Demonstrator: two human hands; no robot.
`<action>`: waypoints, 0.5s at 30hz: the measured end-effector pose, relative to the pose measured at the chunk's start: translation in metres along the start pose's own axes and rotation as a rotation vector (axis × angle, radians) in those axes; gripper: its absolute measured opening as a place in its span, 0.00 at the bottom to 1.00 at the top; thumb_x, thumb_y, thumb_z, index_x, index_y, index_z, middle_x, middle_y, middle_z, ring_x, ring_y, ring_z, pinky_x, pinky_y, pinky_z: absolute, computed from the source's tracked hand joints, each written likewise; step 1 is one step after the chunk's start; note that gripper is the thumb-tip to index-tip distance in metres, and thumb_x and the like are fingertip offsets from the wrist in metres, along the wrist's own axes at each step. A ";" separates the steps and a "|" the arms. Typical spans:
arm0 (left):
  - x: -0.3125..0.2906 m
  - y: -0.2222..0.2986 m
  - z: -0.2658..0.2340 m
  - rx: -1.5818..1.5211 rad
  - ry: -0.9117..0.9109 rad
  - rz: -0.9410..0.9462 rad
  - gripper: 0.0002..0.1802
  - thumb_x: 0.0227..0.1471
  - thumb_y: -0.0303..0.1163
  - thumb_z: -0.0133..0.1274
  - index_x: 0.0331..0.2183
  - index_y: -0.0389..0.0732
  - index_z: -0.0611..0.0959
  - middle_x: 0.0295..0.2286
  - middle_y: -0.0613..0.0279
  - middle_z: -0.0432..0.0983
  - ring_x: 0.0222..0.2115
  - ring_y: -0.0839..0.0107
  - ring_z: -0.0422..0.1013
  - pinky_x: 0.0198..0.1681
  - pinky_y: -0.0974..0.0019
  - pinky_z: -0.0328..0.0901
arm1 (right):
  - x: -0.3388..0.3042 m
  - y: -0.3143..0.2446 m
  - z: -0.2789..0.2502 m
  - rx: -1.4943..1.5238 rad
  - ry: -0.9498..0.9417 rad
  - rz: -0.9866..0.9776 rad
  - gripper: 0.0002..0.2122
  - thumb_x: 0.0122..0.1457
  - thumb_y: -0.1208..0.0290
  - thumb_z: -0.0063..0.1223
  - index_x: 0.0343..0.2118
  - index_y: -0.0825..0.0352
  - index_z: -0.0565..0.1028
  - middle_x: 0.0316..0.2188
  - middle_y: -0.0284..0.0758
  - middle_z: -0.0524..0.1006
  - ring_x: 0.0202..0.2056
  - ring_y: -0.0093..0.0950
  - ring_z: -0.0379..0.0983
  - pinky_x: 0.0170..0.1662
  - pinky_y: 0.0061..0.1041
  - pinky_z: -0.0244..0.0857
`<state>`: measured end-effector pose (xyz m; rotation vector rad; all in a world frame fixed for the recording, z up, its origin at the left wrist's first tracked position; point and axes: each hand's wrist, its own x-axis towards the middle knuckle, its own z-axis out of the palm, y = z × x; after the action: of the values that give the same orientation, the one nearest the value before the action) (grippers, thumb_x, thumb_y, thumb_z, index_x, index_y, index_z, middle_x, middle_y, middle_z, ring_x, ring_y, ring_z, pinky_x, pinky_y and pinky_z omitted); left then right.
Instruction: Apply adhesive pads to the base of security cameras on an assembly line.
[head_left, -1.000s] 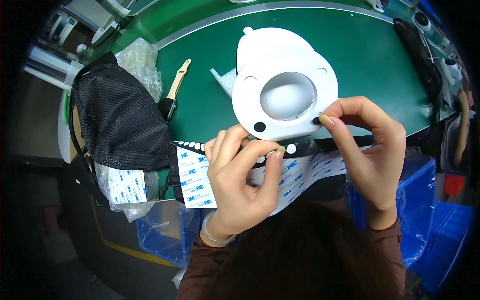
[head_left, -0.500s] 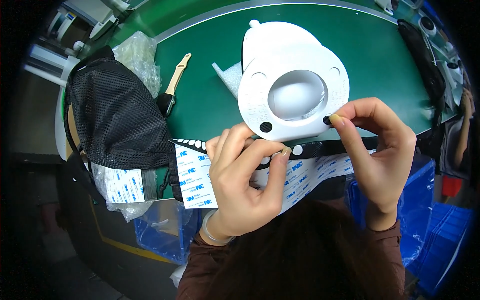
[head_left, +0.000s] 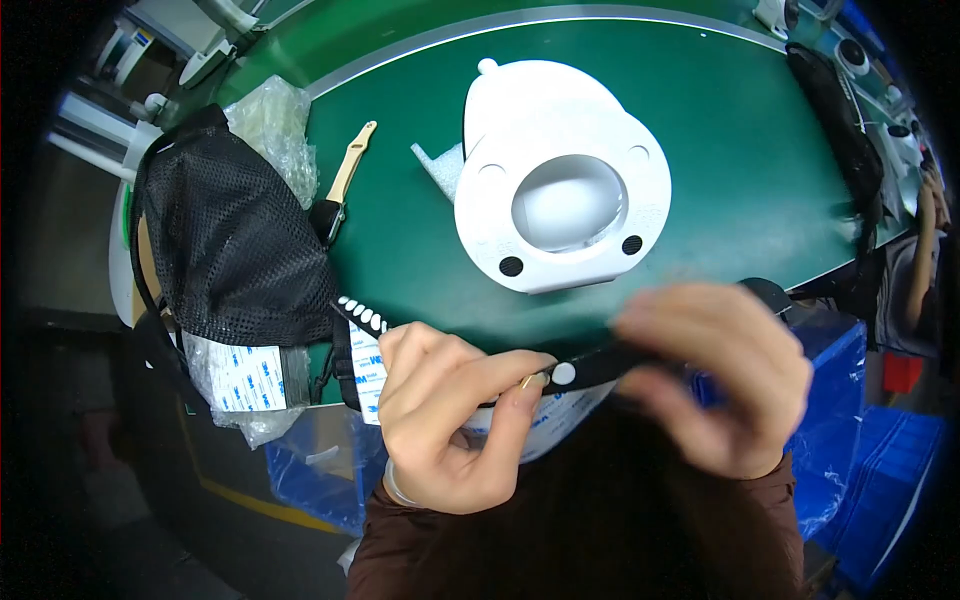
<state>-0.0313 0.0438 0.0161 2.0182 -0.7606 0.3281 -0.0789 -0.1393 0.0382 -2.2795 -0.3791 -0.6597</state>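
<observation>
A white rounded plastic housing lies on the green table beyond my hands, with a large oval opening. One black round pad sits at its lower left and another black round pad at its lower right. Two outlined circles on its upper half carry no black pad. My left hand pinches a black strip with white round dots; a printed white backing sheet shows around that hand. My right hand, smeared by motion, is beside the strip's right part; whether it grips anything is unclear.
At the left lie a black mesh bag, crumpled clear plastic and a watch-like thing with a beige strap. White foam touches the housing's left side. Blue bins stand below the table's near edge.
My right hand has left the lower-right black pad and moved down toward the strip. My left hand has drawn nearer to me with the strip. The housing appears slightly farther left.
</observation>
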 end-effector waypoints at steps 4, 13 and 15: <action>0.010 0.007 -0.006 -0.137 -0.142 -0.011 0.10 0.27 0.19 0.56 0.22 0.39 0.81 0.13 0.69 0.66 0.17 0.72 0.58 0.28 0.71 0.51 | 0.000 -0.008 0.008 0.139 -0.007 0.196 0.13 0.36 0.82 0.59 0.30 0.71 0.75 0.25 0.39 0.76 0.29 0.31 0.74 0.32 0.23 0.67; 0.004 0.007 -0.001 -0.082 -0.102 0.042 0.07 0.27 0.19 0.56 0.18 0.40 0.79 0.14 0.68 0.67 0.17 0.71 0.58 0.26 0.71 0.50 | -0.009 0.001 0.006 0.224 -0.077 0.021 0.08 0.40 0.80 0.58 0.27 0.68 0.74 0.23 0.35 0.74 0.23 0.31 0.71 0.25 0.25 0.65; 0.003 0.008 0.000 -0.040 -0.088 0.055 0.07 0.27 0.18 0.55 0.17 0.40 0.78 0.14 0.68 0.68 0.17 0.72 0.59 0.27 0.71 0.50 | -0.009 -0.001 0.008 0.105 -0.028 -0.039 0.08 0.38 0.80 0.58 0.26 0.68 0.74 0.22 0.34 0.73 0.22 0.30 0.71 0.23 0.24 0.65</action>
<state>-0.0335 0.0398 0.0233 1.9872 -0.8723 0.2554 -0.0842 -0.1334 0.0291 -2.1886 -0.4620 -0.6131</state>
